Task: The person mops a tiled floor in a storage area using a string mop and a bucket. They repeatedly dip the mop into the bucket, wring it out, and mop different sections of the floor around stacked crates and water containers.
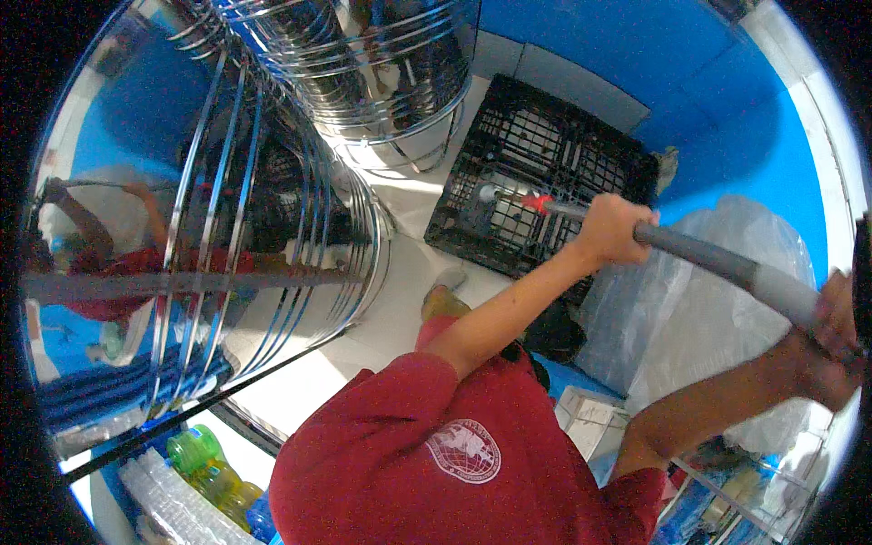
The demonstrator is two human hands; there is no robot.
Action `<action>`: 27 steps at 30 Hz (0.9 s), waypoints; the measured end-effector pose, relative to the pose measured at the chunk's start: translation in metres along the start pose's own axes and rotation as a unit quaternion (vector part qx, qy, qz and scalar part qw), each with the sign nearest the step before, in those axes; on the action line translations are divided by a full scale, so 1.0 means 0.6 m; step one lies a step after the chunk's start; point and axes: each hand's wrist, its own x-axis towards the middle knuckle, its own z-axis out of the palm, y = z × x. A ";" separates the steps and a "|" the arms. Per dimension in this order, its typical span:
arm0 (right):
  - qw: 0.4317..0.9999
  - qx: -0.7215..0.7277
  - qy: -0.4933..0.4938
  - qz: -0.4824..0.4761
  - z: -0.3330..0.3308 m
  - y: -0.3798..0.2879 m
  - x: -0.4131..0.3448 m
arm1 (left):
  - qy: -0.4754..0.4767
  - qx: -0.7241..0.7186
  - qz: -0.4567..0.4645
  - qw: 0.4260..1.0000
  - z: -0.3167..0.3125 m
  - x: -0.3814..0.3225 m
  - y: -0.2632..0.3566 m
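A long grey pole (708,255) runs from the middle of the view to the right rim, over a black plastic pallet (538,163). One of my hands, the left hand (616,228), is closed around its thinner part, near a red fitting (538,202). My right hand (838,340) grips the thicker end at the far right, partly cut off by the dark rim. The tip beyond the red fitting is blurred and hard to make out against the pallet.
Shiny metal racks (388,82) stand at the upper left, beside a reflective panel (102,225). Clear plastic sheeting (681,306) lies bunched by the blue wall (722,122). Colourful plastic bottles (211,470) are at the lower left, a wire basket (736,504) at the lower right.
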 end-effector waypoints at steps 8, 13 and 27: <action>0.969 0.159 -0.129 0.140 0.153 0.244 -0.176 | -0.107 0.065 -0.156 0.980 -0.051 0.043 -0.221; 0.984 0.088 -0.050 0.150 0.169 0.185 -0.062 | -0.174 0.013 -0.192 0.966 -0.064 0.065 -0.163; 0.986 0.100 -0.113 0.067 0.271 0.082 -0.107 | -0.027 -0.085 -0.029 0.996 -0.130 0.072 -0.147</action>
